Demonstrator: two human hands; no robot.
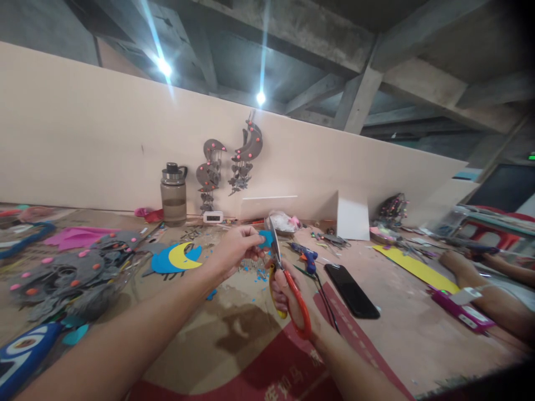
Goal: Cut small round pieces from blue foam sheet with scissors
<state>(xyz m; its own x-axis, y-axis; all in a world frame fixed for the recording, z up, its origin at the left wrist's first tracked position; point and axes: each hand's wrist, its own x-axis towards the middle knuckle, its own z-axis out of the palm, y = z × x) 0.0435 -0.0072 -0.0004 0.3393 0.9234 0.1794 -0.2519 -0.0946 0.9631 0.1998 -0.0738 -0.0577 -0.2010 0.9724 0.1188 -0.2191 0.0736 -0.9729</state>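
A small blue foam piece [264,239] is pinched in the left hand's [236,249] grip at the frame's centre, met by the blades of orange-handled scissors [288,289] grasped in the right hand [288,298], above the cardboard-covered surface [234,328]

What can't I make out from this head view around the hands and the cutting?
- Small blue piece in the left hand: its shape is mostly hidden by the fingers and the scissors.
- Blade opening: too small and edge-on to tell.
- Right hand: its fingers are partly hidden by the red handles.
- Co-worker's arm: cut off at the right edge.
- Phone: screen dark, nothing readable.
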